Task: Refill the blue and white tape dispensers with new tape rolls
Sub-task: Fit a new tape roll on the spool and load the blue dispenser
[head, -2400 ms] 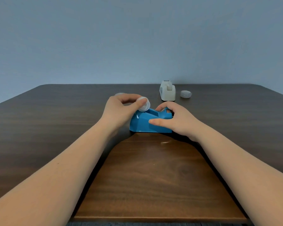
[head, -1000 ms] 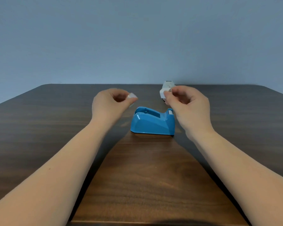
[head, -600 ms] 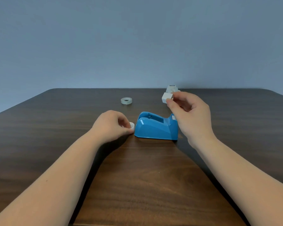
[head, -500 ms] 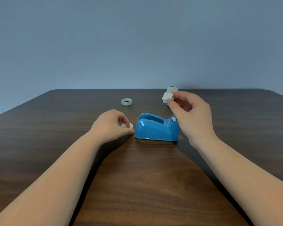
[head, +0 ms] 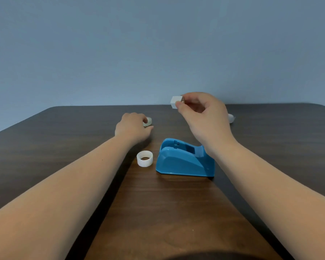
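The blue tape dispenser (head: 184, 160) stands on the dark wooden table (head: 64, 147) at the centre, its roll bay open on top. An empty white tape core (head: 144, 158) stands just left of it. Farther back, my left hand (head: 132, 127) lies over a clear tape roll (head: 148, 121), with fingers and thumb closed around it. My right hand (head: 204, 117) is raised above and behind the dispenser, pinching a small white spindle (head: 175, 102) between thumb and fingertips. The white dispenser is hidden behind my right hand.
A white object (head: 231, 118) peeks out at the right of my right hand, too hidden to identify. The table's far edge meets a plain blue-grey wall. A lighter wood strip runs down the table's middle toward me.
My left hand let go of the white core beside the blue dispenser and reached back to the clear tape roll. My right hand rose with the white spindle.
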`<action>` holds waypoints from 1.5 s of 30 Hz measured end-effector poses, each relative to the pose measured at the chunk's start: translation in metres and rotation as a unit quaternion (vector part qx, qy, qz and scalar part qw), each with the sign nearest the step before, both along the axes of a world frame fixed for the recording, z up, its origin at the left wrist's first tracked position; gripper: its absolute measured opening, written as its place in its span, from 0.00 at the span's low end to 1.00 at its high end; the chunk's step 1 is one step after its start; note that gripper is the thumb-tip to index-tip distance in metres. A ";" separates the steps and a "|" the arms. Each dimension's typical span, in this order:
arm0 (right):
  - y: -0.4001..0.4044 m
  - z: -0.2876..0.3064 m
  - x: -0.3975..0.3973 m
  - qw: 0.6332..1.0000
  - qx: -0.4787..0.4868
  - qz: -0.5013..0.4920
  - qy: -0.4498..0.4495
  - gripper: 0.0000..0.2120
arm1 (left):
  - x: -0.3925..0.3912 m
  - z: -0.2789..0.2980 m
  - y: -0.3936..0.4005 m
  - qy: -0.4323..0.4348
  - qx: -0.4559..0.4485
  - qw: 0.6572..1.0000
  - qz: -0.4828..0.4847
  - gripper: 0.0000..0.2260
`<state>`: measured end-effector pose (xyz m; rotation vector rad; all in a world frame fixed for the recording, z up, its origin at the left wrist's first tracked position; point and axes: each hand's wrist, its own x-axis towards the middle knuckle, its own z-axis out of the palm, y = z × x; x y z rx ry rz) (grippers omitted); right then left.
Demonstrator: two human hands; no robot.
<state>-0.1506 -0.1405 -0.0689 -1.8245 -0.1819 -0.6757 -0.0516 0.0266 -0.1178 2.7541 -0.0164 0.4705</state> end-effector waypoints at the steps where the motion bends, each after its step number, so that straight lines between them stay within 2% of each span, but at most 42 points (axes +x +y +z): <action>1: -0.002 -0.001 0.002 1.000 0.001 0.000 0.000 0.07 | 0.006 -0.001 -0.001 -0.009 0.029 1.000 0.002 0.19; 5: -0.012 -0.001 0.004 1.000 -0.003 -0.020 -0.009 0.06 | 0.027 0.003 -0.006 -0.029 0.089 0.995 0.017 0.19; 10: -0.017 -0.001 0.001 0.998 -0.042 -0.029 -0.031 0.04 | 0.045 0.001 -0.009 0.008 0.087 0.995 0.055 0.16; 16: -0.018 -0.005 0.000 0.995 -0.081 -0.050 -0.035 0.05 | 0.050 -0.001 -0.016 0.006 0.101 0.992 0.075 0.16; 18: -0.019 -0.005 0.000 0.996 -0.073 -0.048 -0.036 0.04 | 0.048 0.001 -0.015 0.015 0.058 0.996 0.071 0.15; 22: -0.022 -0.004 0.000 0.998 -0.049 -0.038 -0.024 0.03 | 0.039 0.009 -0.011 0.009 -0.125 0.992 0.020 0.14; 24: -0.023 -0.005 -0.001 0.999 -0.037 -0.029 -0.016 0.03 | 0.026 0.020 -0.015 0.015 -0.244 0.970 -0.003 0.12; 25: -0.023 -0.006 -0.001 0.999 -0.031 -0.026 -0.011 0.04 | 0.017 0.027 -0.018 0.027 -0.316 0.948 -0.008 0.12; 29: -0.023 -0.006 -0.009 1.000 -0.010 -0.013 0.000 0.04 | -0.020 0.047 -0.023 0.104 -0.577 0.809 -0.038 0.10; 31: -0.024 -0.004 -0.015 1.000 -0.003 -0.002 0.005 0.05 | -0.040 0.055 -0.024 0.141 -0.641 0.752 -0.059 0.08; 33: -0.024 -0.003 -0.020 1.000 0.007 0.010 0.010 0.05 | -0.063 0.063 -0.025 0.164 -0.674 0.717 -0.069 0.08; 37: -0.018 -0.002 -0.029 0.999 0.027 0.036 0.011 0.06 | -0.106 0.072 -0.029 0.184 -0.701 0.683 -0.095 0.09; 41: -0.009 0.001 -0.036 0.995 0.062 0.074 -0.006 0.07 | -0.123 0.068 -0.033 0.181 -0.716 0.664 -0.115 0.17; 45: -0.012 -0.001 -0.036 0.996 0.050 0.069 -0.001 0.07 | -0.124 0.062 -0.039 0.166 -0.731 0.652 -0.119 0.14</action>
